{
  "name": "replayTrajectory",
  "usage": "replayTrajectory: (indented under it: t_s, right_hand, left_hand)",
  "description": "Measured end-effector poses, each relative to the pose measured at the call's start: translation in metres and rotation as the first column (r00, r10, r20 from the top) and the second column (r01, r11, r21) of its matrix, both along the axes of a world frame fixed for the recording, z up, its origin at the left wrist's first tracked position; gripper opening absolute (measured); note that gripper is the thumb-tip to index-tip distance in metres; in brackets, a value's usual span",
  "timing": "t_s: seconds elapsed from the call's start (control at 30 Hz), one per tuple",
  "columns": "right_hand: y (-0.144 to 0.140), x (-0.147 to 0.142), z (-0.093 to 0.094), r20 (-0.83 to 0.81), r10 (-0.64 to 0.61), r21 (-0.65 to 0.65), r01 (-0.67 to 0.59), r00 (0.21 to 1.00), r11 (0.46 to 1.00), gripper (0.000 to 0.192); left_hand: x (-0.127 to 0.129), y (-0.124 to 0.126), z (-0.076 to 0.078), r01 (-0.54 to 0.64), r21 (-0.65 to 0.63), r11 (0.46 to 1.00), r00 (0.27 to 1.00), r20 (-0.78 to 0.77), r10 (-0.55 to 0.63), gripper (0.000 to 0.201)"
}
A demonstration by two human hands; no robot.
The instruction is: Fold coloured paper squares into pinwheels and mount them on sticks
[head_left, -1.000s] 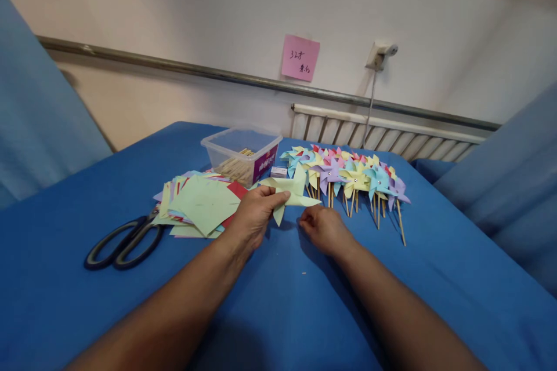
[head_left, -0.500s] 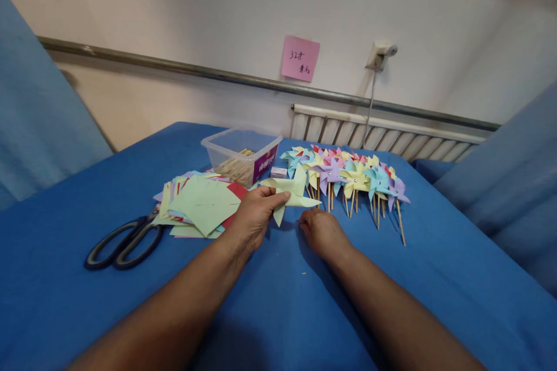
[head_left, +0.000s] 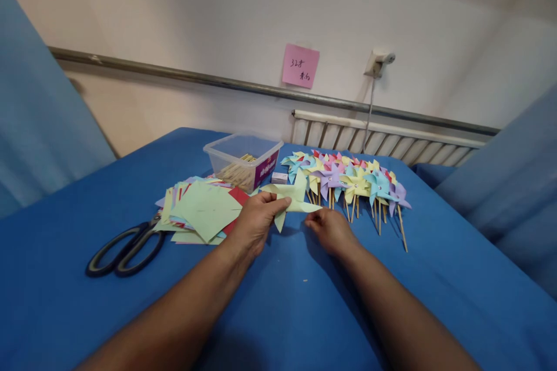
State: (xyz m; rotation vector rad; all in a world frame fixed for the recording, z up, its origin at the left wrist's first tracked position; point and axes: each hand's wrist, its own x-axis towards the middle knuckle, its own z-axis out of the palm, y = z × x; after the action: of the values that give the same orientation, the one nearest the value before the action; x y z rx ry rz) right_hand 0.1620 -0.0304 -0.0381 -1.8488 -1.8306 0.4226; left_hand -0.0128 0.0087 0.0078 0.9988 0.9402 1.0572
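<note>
A pale green paper pinwheel (head_left: 296, 196) is pinched at its centre by my left hand (head_left: 257, 213), the thumb lying on top and its points sticking out. Just to the right, my right hand (head_left: 328, 229) has its fingers curled together close to the pinwheel's right tip. Whatever those fingers hold, if anything, is hidden. Left of my hands lies a pile of coloured paper squares (head_left: 204, 208), a light green one on top. Black-handled scissors (head_left: 126, 248) rest beside the pile, their blades mostly covered by paper.
Behind the pile stands a clear plastic box (head_left: 243, 156) with thin wooden sticks in it. A small box (head_left: 279, 178) sits beside it. Several finished pinwheels (head_left: 355, 184) on sticks lie at the right. Blue cloth (head_left: 278, 313) covers the table; a radiator (head_left: 335, 133) is behind.
My right hand has shifted slightly to the right, with its fingers near the pinwheel's right tip. My left hand keeps its pinch on the pinwheel. The view has tilted up a little.
</note>
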Motion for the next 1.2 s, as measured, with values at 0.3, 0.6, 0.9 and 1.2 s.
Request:
replayTrajectory:
  t_s: [0.3,0.6,0.9,1.2]
  right_hand:
    - [-0.021,-0.015,0.032,-0.42,-0.02,0.502,0.25,0.907,0.828,0.011]
    - [-0.034,-0.026,0.04,-0.255,0.133,0.698,0.087,0.958,0.711,0.009]
    - [-0.027,-0.029,0.03,-0.269,0.098,0.595,0.086,0.958,0.799,0.011]
    - [-0.028,-0.029,0.029,-0.326,0.06,0.553,0.139,0.943,0.822,0.009]
  left_hand:
    - [0.005,-0.007,-0.001,-0.069,0.132,0.989,0.981,-0.172,0.091,0.022]
    - [0.009,-0.014,0.001,-0.044,0.246,0.968,0.953,-0.28,0.115,0.024]
    - [0.014,-0.021,0.002,-0.024,0.18,0.983,0.97,-0.233,0.066,0.025]
    - [0.015,-0.02,0.0,-0.039,0.172,0.984,0.97,-0.229,0.078,0.025]
